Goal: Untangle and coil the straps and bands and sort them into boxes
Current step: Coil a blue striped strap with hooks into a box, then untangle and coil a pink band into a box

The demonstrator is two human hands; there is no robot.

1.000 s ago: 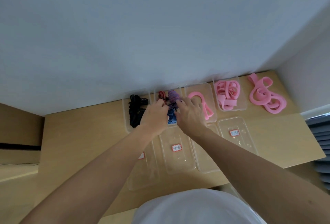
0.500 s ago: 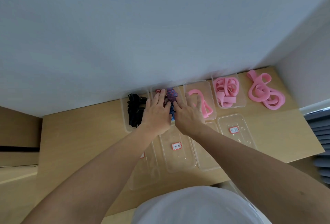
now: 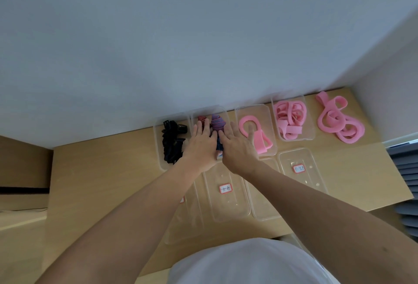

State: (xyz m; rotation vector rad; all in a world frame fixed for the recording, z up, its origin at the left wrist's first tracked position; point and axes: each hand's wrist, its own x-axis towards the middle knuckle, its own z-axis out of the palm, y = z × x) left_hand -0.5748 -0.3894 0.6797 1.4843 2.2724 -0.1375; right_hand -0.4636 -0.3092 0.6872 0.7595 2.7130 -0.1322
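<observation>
**Both hands pressing striped bands into a clear box**

Head view. The left hand (image 3: 201, 145) and right hand (image 3: 238, 145) lie side by side, palms down, fingers extended and only slightly spread, flat on the striped bands (image 3: 217, 123) in the second box (image 3: 222, 109) of the far row. Neither hand pinches anything. The bands show at 12 o'clock of the fingertips, a red-striped fold beside a purple-blue one; a blue-striped part shows in the gap between the hands.

Four clear boxes form the far row along the wall. At 9 o'clock of the left hand, the first box (image 3: 157, 147) holds black straps (image 3: 172, 145). At 3 o'clock of the right hand, the third box (image 3: 253, 108) holds one pink band (image 3: 245, 123), and the fourth box (image 3: 309, 125) holds a bundle of pink bands (image 3: 289, 116). A loose pink band tangle (image 3: 337, 120) lies on the wooden table (image 3: 101, 170) at the far right. Flat clear pieces with red-bordered labels, among them a labelled tray (image 3: 226, 206), lie at 6 o'clock of the hands; how many there are cannot be told, as the forearms cover some.
</observation>
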